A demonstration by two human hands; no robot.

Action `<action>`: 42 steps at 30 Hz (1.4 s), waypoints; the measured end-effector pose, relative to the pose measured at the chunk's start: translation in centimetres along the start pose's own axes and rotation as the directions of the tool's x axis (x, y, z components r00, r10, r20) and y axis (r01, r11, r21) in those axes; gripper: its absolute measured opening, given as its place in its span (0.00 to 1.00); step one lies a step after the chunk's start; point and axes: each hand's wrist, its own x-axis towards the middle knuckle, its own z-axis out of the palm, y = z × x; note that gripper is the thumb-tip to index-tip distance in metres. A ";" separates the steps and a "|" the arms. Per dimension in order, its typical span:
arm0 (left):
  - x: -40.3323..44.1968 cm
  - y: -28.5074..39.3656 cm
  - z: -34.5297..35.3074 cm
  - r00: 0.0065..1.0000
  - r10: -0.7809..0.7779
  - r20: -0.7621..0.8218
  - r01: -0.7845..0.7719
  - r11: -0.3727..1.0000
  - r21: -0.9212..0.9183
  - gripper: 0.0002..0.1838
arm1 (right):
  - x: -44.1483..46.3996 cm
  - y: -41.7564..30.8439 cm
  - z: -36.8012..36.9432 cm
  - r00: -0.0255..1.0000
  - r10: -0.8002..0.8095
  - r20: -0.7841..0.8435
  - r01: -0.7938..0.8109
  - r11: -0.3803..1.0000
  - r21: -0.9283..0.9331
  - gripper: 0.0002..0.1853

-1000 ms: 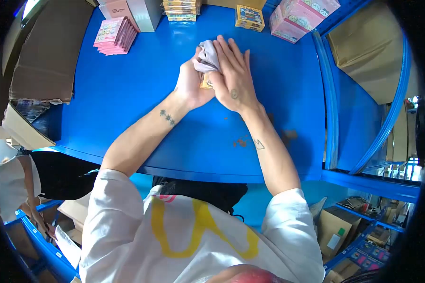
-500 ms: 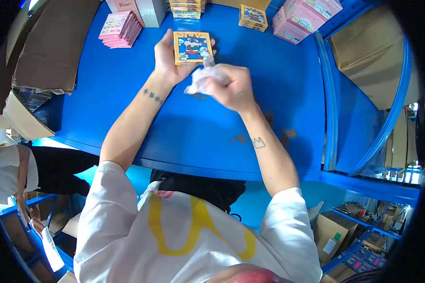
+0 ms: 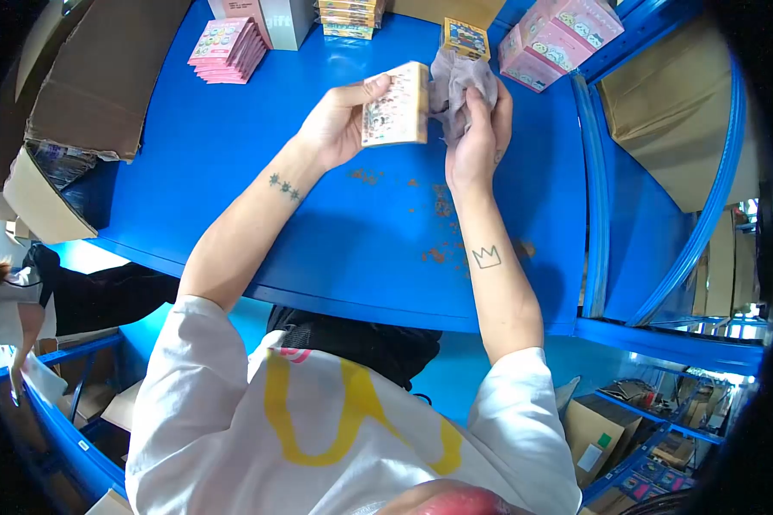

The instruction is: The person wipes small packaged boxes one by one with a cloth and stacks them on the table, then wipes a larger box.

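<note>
My left hand [image 3: 341, 123] grips a small yellow-edged box [image 3: 395, 110] by its left side, thumb over the top edge. The box is tilted, with a pale printed face, slightly blurred, toward me and its plain edge to the right. Just right of it, my right hand [image 3: 483, 137] is closed on a crumpled greyish-white cloth [image 3: 457, 90], which hangs close to the box's edge; whether they touch I cannot tell. Both hands are above the blue shelf surface [image 3: 343, 249].
Pink packets [image 3: 229, 50] stand at the back left, beside a stack of yellow boxes [image 3: 349, 17]. Behind the cloth lies another yellow box [image 3: 466, 38], with pink boxes [image 3: 560, 43] to its right. Cardboard [image 3: 99, 77] borders the left. A co-worker [image 3: 26, 300] is at far left.
The box has been turned from its blue character face to the pale printed face. My right hand has moved right and up with the cloth, from below the box to beside it.
</note>
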 end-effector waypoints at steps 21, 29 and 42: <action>-0.3 -3.0 1.8 0.952 0.018 0.305 0.134 0.872 -0.470 0.36 | -1.2 5.2 -1.0 0.849 -0.316 0.423 0.511 0.288 -0.810 0.34; -0.7 -2.6 2.4 0.963 -0.005 0.269 0.113 0.916 -0.385 0.30 | -1.3 4.9 -1.6 0.906 -0.268 0.328 0.410 0.360 -0.838 0.35; -0.8 0.7 0.3 0.997 0.037 0.074 -0.029 0.994 -0.107 0.27 | -1.8 1.7 -0.1 0.717 -0.345 0.605 0.681 0.531 -0.504 0.32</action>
